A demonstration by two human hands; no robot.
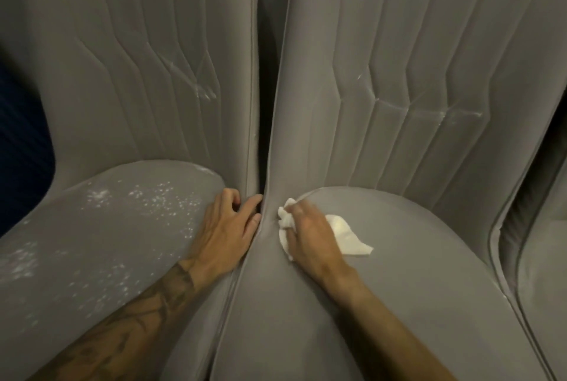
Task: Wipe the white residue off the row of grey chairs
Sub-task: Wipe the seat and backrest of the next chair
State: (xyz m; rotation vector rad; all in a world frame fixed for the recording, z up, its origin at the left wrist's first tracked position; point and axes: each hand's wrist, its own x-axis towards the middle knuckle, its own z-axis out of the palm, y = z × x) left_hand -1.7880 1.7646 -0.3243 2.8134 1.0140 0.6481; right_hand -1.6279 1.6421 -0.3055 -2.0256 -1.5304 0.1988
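right grip [306, 233] holds the white cloth [346, 236] bunched under its fingers and presses it onto the seat of the right chair [399, 273], at three o'clock of the gap [265, 98] between the seats. left grip [227, 227] holds nothing; its loosely bent fingers rest on the edge of the left chair [92, 258] at that gap. we judge the step in hand to be wiping the right seat, which looks nearly clean. white residue [147, 199] speckles the left seat, at nine o'clock of the left grip, and fainter streaks [202, 86] mark both backrests toward twelve. next, we think, the cloth must cross the gap and sweep flat and firm, without pushing powder into the seam.
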